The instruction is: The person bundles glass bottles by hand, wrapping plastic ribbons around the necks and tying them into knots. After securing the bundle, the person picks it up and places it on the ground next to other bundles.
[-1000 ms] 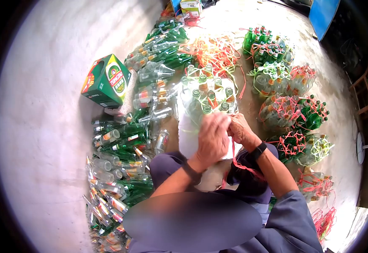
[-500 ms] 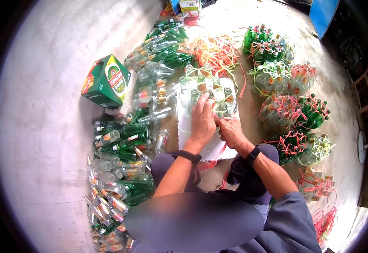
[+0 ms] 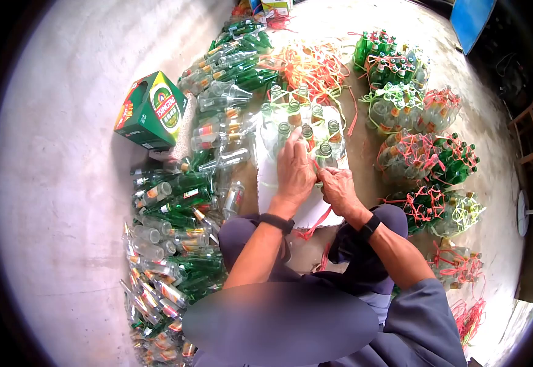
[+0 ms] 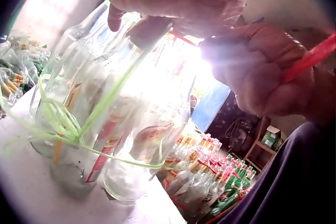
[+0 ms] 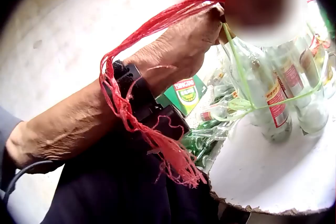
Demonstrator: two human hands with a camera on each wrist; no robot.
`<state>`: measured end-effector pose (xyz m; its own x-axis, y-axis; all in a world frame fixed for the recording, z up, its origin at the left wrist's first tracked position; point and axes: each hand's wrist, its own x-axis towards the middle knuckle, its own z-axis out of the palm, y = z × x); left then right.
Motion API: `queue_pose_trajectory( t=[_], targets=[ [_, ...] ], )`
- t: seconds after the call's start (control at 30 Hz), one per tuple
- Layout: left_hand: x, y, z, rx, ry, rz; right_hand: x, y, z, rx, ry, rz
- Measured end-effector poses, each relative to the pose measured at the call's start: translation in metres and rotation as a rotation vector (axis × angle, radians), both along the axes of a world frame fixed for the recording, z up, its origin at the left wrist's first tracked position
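Red stranded plastic twine (image 5: 157,23), likely light and slippery, gripped by curled right hand (image 3: 338,188), left hand (image 3: 297,172) hold unclear; clear glass bottles (image 5: 275,100) just beyond the fingers (image 3: 293,140), likely fragile, grab necks (image 3: 334,128).

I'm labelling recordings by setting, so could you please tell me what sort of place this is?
Probably a bottle-sorting or storage space: loose glass bottles lie heaped on one side, tied bottle bundles stand opposite, and a tangle of cord lies between.

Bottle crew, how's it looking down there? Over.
Right fingers gripping red plastic twine. Left fingers over clear glass bottles, upright on white board, green plastic twine around them. Nothing plainly in the way.
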<state>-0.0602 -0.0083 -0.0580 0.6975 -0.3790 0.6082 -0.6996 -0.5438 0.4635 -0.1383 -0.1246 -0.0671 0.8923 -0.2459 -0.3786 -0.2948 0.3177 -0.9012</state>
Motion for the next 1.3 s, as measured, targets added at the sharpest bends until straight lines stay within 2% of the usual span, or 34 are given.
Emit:
queue_pose_trajectory(
  t=[0.07, 0.1, 0.2, 0.33, 0.4, 0.5, 0.6, 0.7, 0.77, 0.9, 1.0, 1.1, 1.17, 1.2, 1.23, 1.3],
  targets=[
    [0.002, -0.001, 0.002, 0.027, -0.003, 0.014, -0.002, -0.001, 0.003, -0.181, -0.041, 0.055],
    [0.003, -0.002, 0.002, 0.019, -0.01, 0.014, -0.003, -0.002, 0.005, -0.19, -0.048, 0.054],
    [0.002, 0.0, 0.004, 0.033, -0.015, 0.024, -0.005, -0.002, 0.008, -0.532, -0.261, 0.026],
    [-0.001, -0.001, 0.005, 0.055, 0.016, 0.044, -0.009, -0.001, 0.011, -0.653, -0.353, 0.017],
    [-0.001, -0.002, 0.004, 0.039, -0.004, 0.056, -0.01, 0.0, 0.009, -0.867, -0.421, 0.043],
    [-0.002, -0.003, 0.003, 0.008, 0.069, 0.076, -0.014, 0.004, 0.009, -0.966, -0.385, 0.117],
    [0.003, -0.002, 0.005, 0.114, 0.013, 0.155, -0.015, 0.007, 0.01, -1.065, -0.428, 0.163],
    [0.007, -0.005, 0.006, 0.151, 0.081, 0.168, -0.014, 0.004, 0.012, -1.168, -0.458, 0.223],
    [0.005, -0.006, 0.016, 0.178, 0.223, 0.193, -0.015, 0.002, 0.013, -1.286, -0.493, 0.324],
    [0.007, -0.009, 0.024, 0.172, 0.302, 0.216, -0.017, 0.004, 0.03, -1.335, -0.472, 0.423],
    [0.013, -0.01, 0.017, 0.151, 0.242, 0.207, -0.015, 0.004, 0.036, -1.323, -0.516, 0.418],
    [0.022, -0.009, -0.002, 0.034, 0.174, 0.171, -0.013, -0.001, 0.05, -1.25, -0.55, 0.408],
    [0.03, -0.001, -0.016, 0.082, 0.127, 0.057, -0.01, -0.001, 0.073, -1.166, -0.54, 0.361],
    [0.032, 0.007, -0.016, 0.167, 0.098, -0.017, -0.004, -0.003, 0.069, -1.122, -0.488, 0.31],
    [0.034, 0.013, -0.014, 0.168, 0.101, -0.016, 0.0, -0.006, 0.07, -1.078, -0.546, 0.273],
    [0.035, 0.022, -0.006, 0.202, 0.115, -0.144, 0.007, -0.013, 0.072, -0.95, -0.421, 0.251]
  ],
)
